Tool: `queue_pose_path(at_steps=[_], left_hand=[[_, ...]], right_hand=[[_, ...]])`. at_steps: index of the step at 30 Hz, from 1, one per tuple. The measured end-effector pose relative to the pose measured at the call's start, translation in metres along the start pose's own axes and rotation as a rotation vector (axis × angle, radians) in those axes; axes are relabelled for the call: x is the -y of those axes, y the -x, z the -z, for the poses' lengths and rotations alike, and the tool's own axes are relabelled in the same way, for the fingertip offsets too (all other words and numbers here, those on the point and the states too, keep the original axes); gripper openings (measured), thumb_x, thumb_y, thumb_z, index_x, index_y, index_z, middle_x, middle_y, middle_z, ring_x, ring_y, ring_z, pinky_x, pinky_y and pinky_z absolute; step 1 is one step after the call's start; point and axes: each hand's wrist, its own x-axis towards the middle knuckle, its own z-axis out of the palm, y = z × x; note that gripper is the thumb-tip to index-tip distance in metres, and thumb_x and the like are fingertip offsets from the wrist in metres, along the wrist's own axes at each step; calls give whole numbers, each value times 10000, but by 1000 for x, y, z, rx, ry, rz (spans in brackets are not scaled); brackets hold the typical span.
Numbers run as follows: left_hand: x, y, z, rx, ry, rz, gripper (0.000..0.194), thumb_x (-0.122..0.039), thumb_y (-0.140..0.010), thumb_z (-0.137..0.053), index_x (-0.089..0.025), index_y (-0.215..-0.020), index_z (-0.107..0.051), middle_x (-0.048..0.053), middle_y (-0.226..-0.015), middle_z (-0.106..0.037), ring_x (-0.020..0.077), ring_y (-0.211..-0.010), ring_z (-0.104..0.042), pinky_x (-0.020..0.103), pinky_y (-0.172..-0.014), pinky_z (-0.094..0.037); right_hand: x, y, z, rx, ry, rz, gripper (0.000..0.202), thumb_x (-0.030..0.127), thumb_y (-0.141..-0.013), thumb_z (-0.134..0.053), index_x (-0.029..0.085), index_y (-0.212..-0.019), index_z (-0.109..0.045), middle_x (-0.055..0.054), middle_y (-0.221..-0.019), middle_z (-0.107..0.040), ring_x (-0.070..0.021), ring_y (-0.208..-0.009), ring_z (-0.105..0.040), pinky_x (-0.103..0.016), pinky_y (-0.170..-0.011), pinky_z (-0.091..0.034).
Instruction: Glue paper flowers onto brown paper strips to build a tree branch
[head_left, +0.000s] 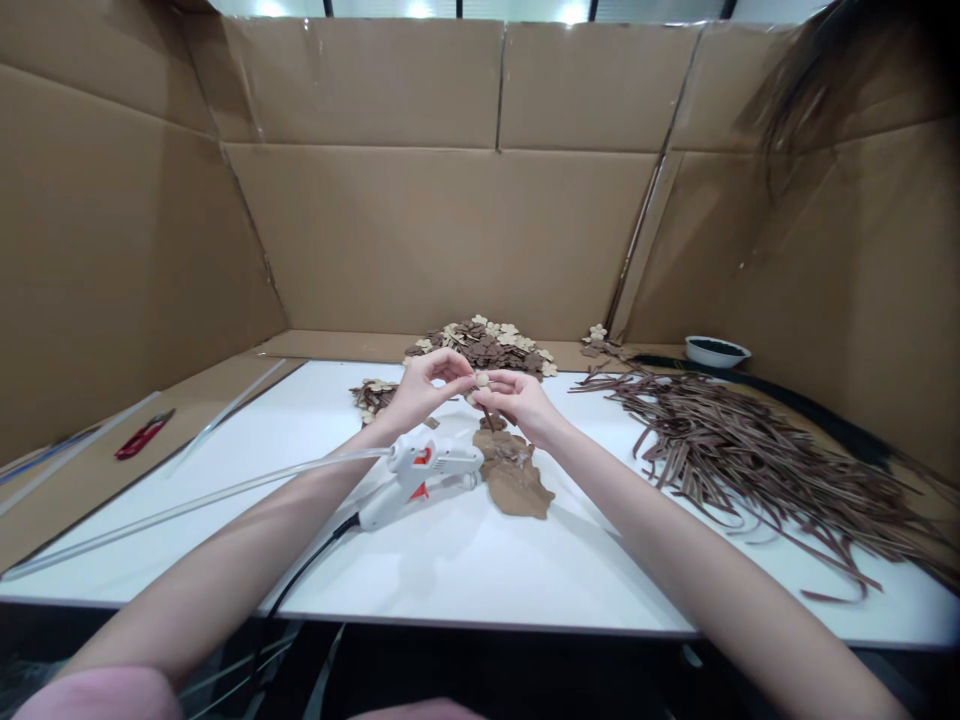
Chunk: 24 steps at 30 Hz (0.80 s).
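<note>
Above the middle of the white board, my left hand (430,388) and my right hand (521,402) meet fingertip to fingertip. Both are closed in a pinch on a small cream flower cutout (481,381). A thin dark brown strip hangs below the fingers, and how it joins the flower is hidden. Under my hands lies a ragged brown scrap (521,485) with glossy patches that look like glue. Just left of it, a white glue gun (435,462) with an orange trigger rests with its nozzle toward the scrap. A long clear glue stick (225,493) runs from its back.
Brown and cream flower cutouts (491,348) are heaped at the back, with a smaller bunch (373,397) by my left wrist. Brown strips (742,450) spread across the right. A white bowl (716,360) stands back right; a red cutter (144,436) lies left. Cardboard walls (435,230) surround the board.
</note>
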Motion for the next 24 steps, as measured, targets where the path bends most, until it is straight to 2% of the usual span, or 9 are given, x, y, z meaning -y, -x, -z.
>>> queue_pose_path(at_steps=[3,13,24], left_hand=[[1,0,0,7,-19,-10,306,-410,-723,-778,-141,-798,-652,41,-783,-673,135,-702,-614,244,-658,-494],[-2,0,0,-2,-23,-13,284,-412,-724,-773,-155,-785,-669,35,-755,-685,148,-708,-634,257,-686,-506],[-4,1,-2,10,-55,-34,270,-393,-745,-765,-152,-831,-681,42,-777,-695,141,-686,-636,243,-645,-510]], right_hand=[[0,0,0,13,2,-13,525,274,-494,-903,159,-968,-709,-60,-834,-752,-188,-727,-706,-322,-706,-554],[4,1,-2,44,-29,3,436,333,-549,-887,157,-916,-732,-53,-840,-745,-163,-744,-695,-309,-785,-545],[3,2,-2,42,19,29,485,344,-521,-891,151,-932,-720,-56,-798,-748,-179,-712,-697,-313,-716,-551]])
